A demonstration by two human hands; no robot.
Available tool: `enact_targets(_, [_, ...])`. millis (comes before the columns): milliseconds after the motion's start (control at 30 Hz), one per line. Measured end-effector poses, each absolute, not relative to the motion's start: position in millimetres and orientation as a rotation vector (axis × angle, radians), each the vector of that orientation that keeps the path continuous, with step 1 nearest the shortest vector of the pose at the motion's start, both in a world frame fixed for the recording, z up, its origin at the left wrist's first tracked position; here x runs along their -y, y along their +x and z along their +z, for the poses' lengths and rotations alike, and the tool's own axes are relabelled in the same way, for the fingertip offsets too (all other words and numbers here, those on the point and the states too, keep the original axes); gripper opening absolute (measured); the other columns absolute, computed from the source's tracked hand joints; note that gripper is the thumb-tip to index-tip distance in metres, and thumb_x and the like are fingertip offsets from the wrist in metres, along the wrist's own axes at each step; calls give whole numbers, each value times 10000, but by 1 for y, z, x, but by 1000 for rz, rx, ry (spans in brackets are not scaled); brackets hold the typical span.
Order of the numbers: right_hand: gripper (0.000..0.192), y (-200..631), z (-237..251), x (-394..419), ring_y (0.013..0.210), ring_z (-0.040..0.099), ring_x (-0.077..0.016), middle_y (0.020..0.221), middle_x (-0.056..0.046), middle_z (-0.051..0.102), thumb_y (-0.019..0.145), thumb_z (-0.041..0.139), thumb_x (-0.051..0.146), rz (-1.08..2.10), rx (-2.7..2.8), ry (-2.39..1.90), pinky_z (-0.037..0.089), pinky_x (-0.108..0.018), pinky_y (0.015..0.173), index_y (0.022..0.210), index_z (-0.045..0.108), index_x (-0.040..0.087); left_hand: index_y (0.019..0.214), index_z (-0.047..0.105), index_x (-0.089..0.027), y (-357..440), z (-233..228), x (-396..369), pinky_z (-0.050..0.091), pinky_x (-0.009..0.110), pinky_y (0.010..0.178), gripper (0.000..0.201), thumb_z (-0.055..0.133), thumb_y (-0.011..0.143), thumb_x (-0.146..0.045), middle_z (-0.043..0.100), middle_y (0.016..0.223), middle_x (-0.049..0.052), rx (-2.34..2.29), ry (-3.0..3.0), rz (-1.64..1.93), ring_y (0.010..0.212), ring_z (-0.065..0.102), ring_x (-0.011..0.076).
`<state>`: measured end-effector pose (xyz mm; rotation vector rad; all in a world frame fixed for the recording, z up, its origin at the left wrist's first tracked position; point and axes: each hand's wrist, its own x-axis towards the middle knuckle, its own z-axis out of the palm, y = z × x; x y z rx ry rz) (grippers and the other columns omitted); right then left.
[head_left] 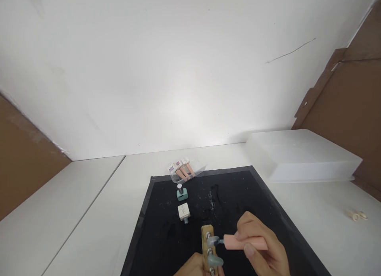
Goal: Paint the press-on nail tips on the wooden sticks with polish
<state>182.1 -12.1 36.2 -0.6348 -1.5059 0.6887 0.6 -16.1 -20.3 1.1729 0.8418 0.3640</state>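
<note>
The right hand [262,246] pinches a pink bottle [245,242], its neck at the wooden strip [208,248] gripped by the left hand [192,268]. Two bottles [183,211] beyond wait; others lie in a clear tray [199,168].

Your two bare hands, low in the frame.

Your right hand [262,244] shows uncovered from fingertips to wrist: no glove, no ring, no watch, no sleeve in sight. The thumbnail is short, plain and unpainted. Your left hand [193,268] barely makes it into view, just a rounded bit of knuckles cut off by the bottom edge, also uncovered. Nothing worn shows on it either, and the rest of both arms lies out of frame.
</note>
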Motion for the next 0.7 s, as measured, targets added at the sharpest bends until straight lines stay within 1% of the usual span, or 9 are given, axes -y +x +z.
enact_targets(300, [138, 182, 31, 11, 556, 488, -192, 624, -30, 549, 907, 504, 258, 647, 1496, -652, 375, -303, 483, 856, 628, 223, 678, 647, -148, -1, -35, 15, 389, 307, 776, 195, 641, 706, -341, 592, 694, 1, -833, 1120, 381, 736, 528, 174])
enact_targets(400, [148, 183, 29, 13, 570, 497, -196, 657, -45, 572, 910, 502, 256, 633, 1493, -652, 385, -320, 503, 855, 633, 216, 672, 641, -145, -1, -42, 17, 378, 315, 777, 195, 637, 705, -338, 572, 660, -2, -846, 1092, 390, 729, 518, 176])
enact_targets(500, [145, 183, 29, 13, 577, 492, -197, 647, -41, 574, 909, 509, 256, 632, 1471, -660, 386, -320, 507, 850, 636, 221, 636, 622, -142, -1, -48, 17, 370, 312, 754, 220, 632, 693, -354, 539, 613, -8, -853, 1056, 416, 694, 500, 164])
enact_targets(600, [160, 182, 30, 13, 562, 478, -184, 614, -20, 550, 916, 500, 262, 660, 1441, -687, 364, -294, 489, 823, 625, 228, 587, 595, -139, 1, -51, 15, 367, 290, 684, 271, 661, 617, -400, 511, 581, -9, -845, 1005, 455, 629, 472, 141])
enact_targets(700, [198, 181, 30, 13, 505, 439, -151, 589, 8, 503, 919, 494, 301, 709, 1395, -749, 321, -264, 458, 771, 599, 224, 574, 569, -143, 3, -53, 12, 346, 255, 591, 365, 678, 516, -486, 471, 552, -18, -835, 942, 498, 551, 424, 109])
